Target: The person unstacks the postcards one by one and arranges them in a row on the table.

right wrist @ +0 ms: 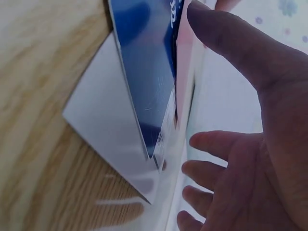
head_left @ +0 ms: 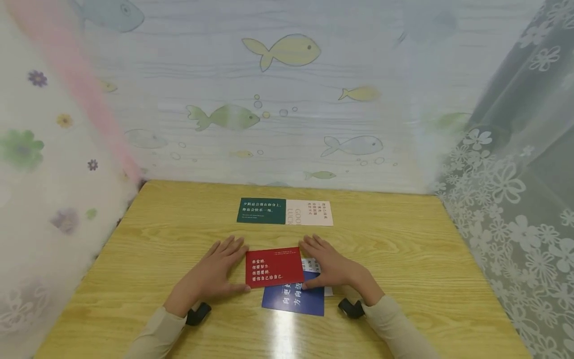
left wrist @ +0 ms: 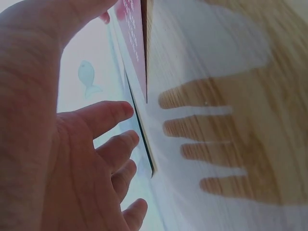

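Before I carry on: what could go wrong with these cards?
The red card overlaps the blue card, so moving it might drag the lower one. The right hand has its thumb over the blue card and could shift it. Pushed forward, the red card may bump the green card.

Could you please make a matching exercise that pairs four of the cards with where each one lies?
Cards:
1. Red card
2. Blue card
3. Green card
4. Cream card

Places:
A. Directly right of the green card
B. Partly hidden by the red card
C. Directly left of the cream card
D. Between the left hand and the right hand

Pairs: 1-D, 2-B, 3-C, 4-A
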`<state>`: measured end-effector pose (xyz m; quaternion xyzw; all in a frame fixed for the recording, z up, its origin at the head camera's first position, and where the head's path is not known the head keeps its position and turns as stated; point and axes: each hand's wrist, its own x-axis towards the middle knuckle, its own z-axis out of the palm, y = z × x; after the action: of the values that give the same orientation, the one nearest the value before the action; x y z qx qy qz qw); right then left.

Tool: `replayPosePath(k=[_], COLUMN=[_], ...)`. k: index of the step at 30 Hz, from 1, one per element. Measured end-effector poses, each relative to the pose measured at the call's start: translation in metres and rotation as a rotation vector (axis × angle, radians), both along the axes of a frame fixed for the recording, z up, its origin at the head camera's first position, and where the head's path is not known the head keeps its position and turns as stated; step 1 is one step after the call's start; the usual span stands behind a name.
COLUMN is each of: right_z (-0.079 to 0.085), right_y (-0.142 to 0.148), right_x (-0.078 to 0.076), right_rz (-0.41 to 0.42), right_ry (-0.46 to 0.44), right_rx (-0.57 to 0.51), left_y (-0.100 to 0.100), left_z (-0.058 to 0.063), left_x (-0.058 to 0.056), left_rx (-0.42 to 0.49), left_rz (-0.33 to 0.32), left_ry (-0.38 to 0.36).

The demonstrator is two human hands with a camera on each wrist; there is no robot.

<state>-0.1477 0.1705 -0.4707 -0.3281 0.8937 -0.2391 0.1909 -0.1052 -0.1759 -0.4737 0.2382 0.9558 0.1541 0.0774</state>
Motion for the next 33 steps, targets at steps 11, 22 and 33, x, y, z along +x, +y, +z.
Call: replayPosePath(k=[11, 22, 33], right_z=[-0.0039, -0.0050, -0.0060], right_y=[-0.0026, -0.0027, -0.0033], right_x=[-0.0052, -0.0035, -0.0046], right_rz=[0.015, 0.009, 0.004], right_ry=[0.004, 0.000, 0.024], right_rx=[0.050, 0.095, 0.021], left_y=[0.0044, 0.0057, 0.0063], left_z=[-0.0028, -0.0039, -0.0058], left_x=[-0.0020, -0.0002, 0.0002], left_rx=[0.010, 0.001, 0.023], left_rz=[0.006, 0.006, 0.027], left_ry=[-0.024, -0.032, -0.048])
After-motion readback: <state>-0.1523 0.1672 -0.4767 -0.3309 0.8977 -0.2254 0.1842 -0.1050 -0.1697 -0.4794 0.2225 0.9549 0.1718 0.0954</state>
